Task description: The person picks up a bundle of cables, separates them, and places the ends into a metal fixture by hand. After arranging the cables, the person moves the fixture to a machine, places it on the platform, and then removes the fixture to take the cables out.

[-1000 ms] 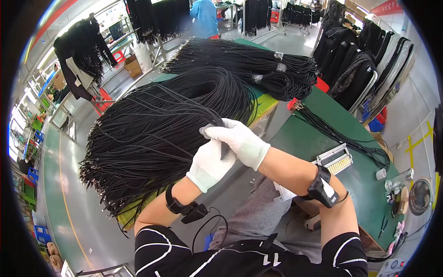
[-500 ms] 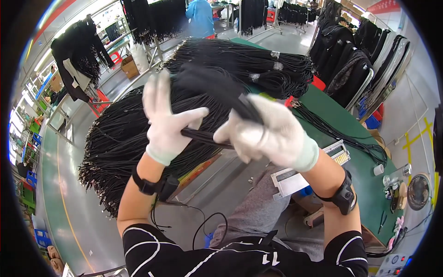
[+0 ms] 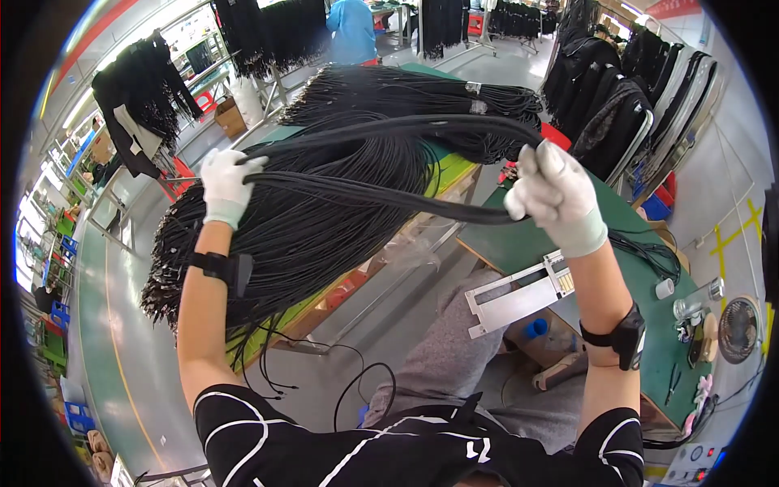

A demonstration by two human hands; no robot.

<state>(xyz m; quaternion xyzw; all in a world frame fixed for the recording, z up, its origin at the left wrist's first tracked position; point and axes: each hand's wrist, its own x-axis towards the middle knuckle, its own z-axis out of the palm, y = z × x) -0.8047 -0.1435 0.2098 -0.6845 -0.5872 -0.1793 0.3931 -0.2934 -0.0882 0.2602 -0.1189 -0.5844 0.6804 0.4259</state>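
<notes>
A bundle of thin black cables (image 3: 381, 193) is stretched between my two gloved hands in a long loop. At its left end my left hand (image 3: 227, 185), in a white glove, has its fingers closed around the cables. The bend at the right end sits in my right hand (image 3: 560, 195), also white-gloved, with the fingers curled around it. Under the loop lies a big heap of black cables (image 3: 324, 243), their ends spread to the left. More tied bundles (image 3: 495, 99) rest behind that heap.
At right is a green table (image 3: 519, 235) with a white metal fixture (image 3: 519, 304) at its near edge. It also bears coiled cables (image 3: 649, 256), a glass jar (image 3: 699, 302), pliers (image 3: 673, 385) and a small fan (image 3: 737, 329). Hanging racks stand behind; a person in blue (image 3: 351, 32) is far off.
My hands have moved apart, the left one outward to the left and the right one to the right. The bunched cables now stretch into an extended loop. My left fingers have closed.
</notes>
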